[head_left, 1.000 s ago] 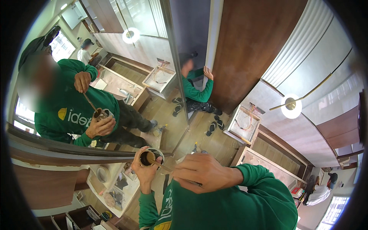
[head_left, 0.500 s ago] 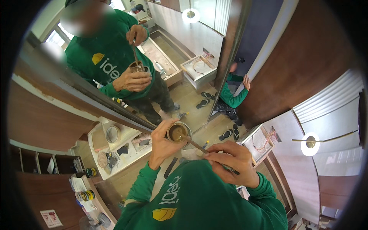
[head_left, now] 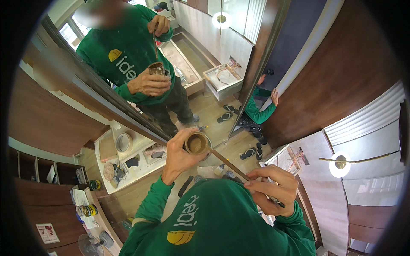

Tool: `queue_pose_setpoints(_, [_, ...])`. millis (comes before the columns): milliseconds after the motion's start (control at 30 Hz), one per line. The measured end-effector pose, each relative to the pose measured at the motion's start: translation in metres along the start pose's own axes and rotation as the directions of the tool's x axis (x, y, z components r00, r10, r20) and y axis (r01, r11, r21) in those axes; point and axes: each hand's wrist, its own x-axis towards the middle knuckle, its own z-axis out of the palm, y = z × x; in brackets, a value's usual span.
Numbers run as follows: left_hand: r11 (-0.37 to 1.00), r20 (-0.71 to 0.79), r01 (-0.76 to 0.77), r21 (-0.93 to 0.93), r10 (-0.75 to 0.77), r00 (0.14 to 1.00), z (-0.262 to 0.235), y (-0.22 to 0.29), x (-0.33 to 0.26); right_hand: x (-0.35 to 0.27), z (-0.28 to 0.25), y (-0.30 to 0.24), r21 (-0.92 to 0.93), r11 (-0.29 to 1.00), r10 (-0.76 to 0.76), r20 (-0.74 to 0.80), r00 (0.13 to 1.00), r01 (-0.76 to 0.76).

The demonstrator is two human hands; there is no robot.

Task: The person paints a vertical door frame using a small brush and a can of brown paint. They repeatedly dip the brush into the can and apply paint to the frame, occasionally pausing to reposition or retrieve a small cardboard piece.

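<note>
My left hand [head_left: 181, 153] is wrapped round a small cup [head_left: 190, 150] of thick brown liquid, its open mouth facing up. A thin brown stick [head_left: 228, 163] is pinched between the thumb and fingers of my right hand [head_left: 275, 187]. The stick slants down from that hand toward the cup, and its far end shows at the cup's right rim. In the large mirror [head_left: 194, 91] in front, the reflected stick hangs with its lower end just above the cup's mouth. Brown residue coats the cup's inner wall.
A person in a green sleeve [head_left: 261, 114] leans with hands on a tall brown panel [head_left: 316, 98] at right. Sandals [head_left: 247, 153] lie on the floor. A cluttered white tray-like unit [head_left: 112, 184] stands at left. A drawer box with wires [head_left: 284, 161] and a round lamp [head_left: 340, 166] are at right.
My right hand has moved right and slightly down, drawing the stick up out of the brown liquid. My left hand stays nearly in place with the cup.
</note>
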Motion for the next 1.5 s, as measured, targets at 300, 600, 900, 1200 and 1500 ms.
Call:
queue_pose_setpoints(300, [0.999, 0.024, 0.024, 0.031, -0.025, 0.999, -0.002, 0.005, 0.001, -0.005, 0.015, 0.014, 0.099, 0.994, 0.032, 0.046, 0.998, -0.036])
queue_pose_setpoints(600, [0.998, 0.025, 0.062, 0.010, -0.063, 0.998, -0.002, 0.006, -0.002, -0.004, 0.010, 0.009, 0.119, 0.991, 0.061, -0.048, 0.997, -0.055])
queue_pose_setpoints(900, [1.000, 0.002, 0.022, -0.014, -0.022, 1.000, -0.013, 0.002, -0.004, -0.014, 0.022, 0.017, 0.225, 0.965, 0.150, -0.049, 0.988, -0.135])
queue_pose_setpoints(1200, [0.999, -0.215, 0.010, 0.034, -0.003, 0.977, -0.074, 0.019, -0.020, 0.030, 0.026, 0.024, 0.335, 0.900, -0.245, -0.143, 0.959, 0.279])
queue_pose_setpoints(1500, [0.957, -0.472, 0.273, 0.099, -0.196, 0.859, -0.111, 0.019, -0.102, 0.106, 0.079, -0.001, 0.603, 0.741, -0.384, 0.021, 0.923, 0.295])
